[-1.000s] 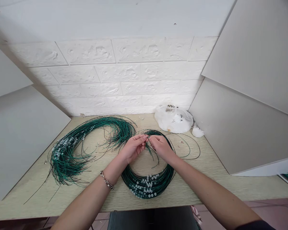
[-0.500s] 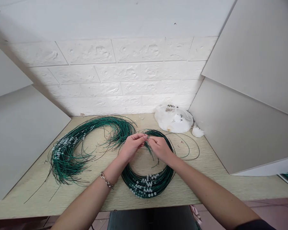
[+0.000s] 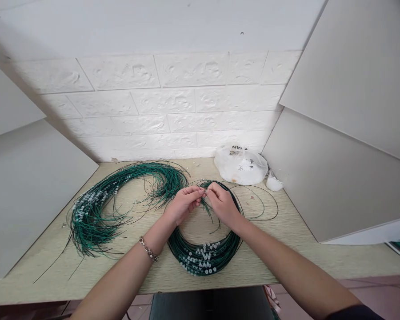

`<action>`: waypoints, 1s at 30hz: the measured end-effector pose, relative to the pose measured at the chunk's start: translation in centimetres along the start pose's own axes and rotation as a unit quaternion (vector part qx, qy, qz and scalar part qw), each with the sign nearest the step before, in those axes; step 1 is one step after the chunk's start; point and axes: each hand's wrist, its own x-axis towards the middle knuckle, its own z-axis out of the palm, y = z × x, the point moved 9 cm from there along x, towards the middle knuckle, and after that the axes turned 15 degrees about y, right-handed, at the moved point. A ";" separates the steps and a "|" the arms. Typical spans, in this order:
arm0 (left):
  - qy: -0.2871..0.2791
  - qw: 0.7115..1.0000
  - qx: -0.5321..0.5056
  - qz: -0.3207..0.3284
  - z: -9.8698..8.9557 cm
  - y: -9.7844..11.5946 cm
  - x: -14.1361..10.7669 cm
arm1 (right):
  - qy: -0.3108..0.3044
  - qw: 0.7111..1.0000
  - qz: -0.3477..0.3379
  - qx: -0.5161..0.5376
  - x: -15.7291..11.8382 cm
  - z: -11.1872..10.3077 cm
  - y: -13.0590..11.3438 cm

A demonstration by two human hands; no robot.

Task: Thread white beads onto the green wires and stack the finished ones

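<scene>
Thumb and fingers of my left hand (image 3: 186, 203) pinch together above the far side of a round coil of dark green and black wires (image 3: 226, 253). My right hand (image 3: 222, 205) pinches right beside it, the fingertips of both almost meeting. Thin wire ends show between and below the fingertips; the exact spot they grip is too small to make out. Small clear beads (image 3: 205, 253) sit in rows along the near side of the coil. Loose thin wires loop out to the right of my right hand.
A curved bundle of green wires (image 3: 120, 175) with white beads lies at the left. A white plastic bag (image 3: 240, 166) stands against the brick wall. Grey panels (image 3: 323, 173) close in both sides of the wooden table (image 3: 273, 258).
The fingers of my right hand have bent and shifted slightly at the pinch point. The loose wire loops at the right have moved a little. My left hand stays nearly still.
</scene>
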 end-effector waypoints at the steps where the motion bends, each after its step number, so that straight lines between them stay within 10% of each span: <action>1: 0.001 1.000 -0.003 0.000 0.0 0.0 0.0 | 0.003 1.000 -0.004 0.003 0.0 -0.1 -0.1; 17: 0.013 0.999 0.000 0.038 -0.6 0.9 0.3 | 0.027 0.994 -0.102 -0.019 0.1 -0.6 -1.7; 30: 0.017 0.999 -0.041 0.018 -0.6 0.3 0.3 | 0.061 0.996 -0.034 0.046 0.2 -1.2 -1.0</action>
